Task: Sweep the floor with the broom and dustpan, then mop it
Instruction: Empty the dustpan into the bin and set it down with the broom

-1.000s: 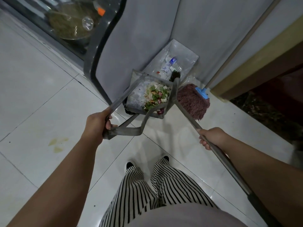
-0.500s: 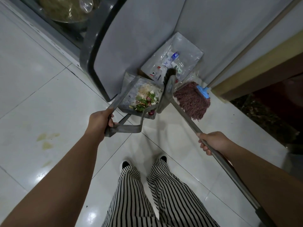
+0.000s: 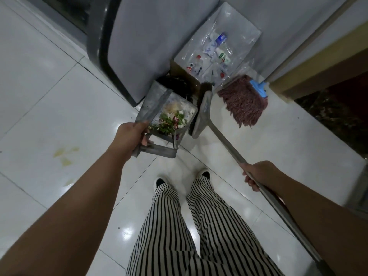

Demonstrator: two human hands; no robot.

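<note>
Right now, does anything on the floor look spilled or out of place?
Yes. Yellowish stains mark the white floor tiles left of the left hand, not yet mopped. The dustpan keeps its food scraps inside; nothing spills from it.

Ahead of my left hand (image 3: 130, 136) the dustpan (image 3: 171, 114) crowds against the grey cabinet (image 3: 151, 42), a black bin (image 3: 177, 84) and a clear bag of bottles (image 3: 217, 50). The mop head (image 3: 244, 102) blocks the floor beyond my right hand (image 3: 258, 174). Open tile (image 3: 49, 108) lies left of my grip
</note>
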